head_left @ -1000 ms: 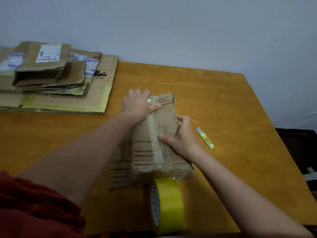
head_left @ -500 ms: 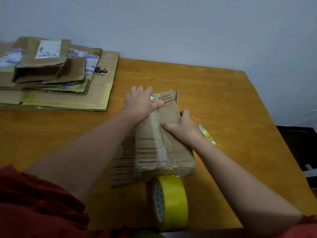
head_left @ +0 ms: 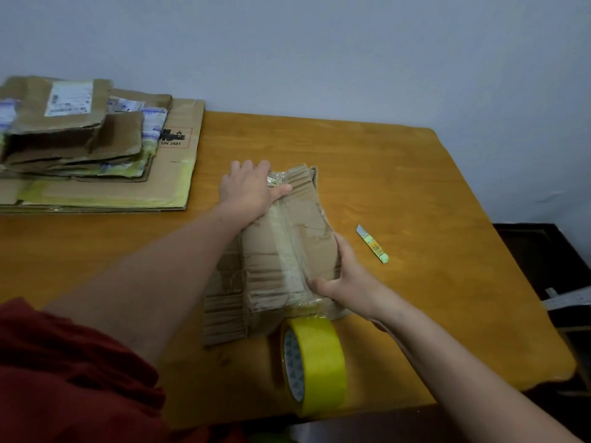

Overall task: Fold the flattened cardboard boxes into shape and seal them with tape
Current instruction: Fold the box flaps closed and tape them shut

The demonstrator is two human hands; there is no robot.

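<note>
Since sealing presumably needs it close, tape roll [head_left: 315, 362] stands on edge at 6 o'clock. Cardboard box [head_left: 287, 247], centre, taped along its top, contents unseen: right hand [head_left: 348, 282] grips its near right edge, and left hand [head_left: 249, 190] presses flat on its far end, probably smoothing tape. Flattened boxes [head_left: 96, 155] stacked, 10 o'clock.

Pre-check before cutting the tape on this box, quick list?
1. Left hand pressing cardboard box far end: ok.
2. Right hand gripping its near right side: ok.
3. Tape strip laid along top seam: ok, crinkled at far end.
4. Strip joined to yellow tape roll: cannot tell.
5. Utility knife free on table, right of box: ok.
6. A hand free for knife: not ok.
</note>
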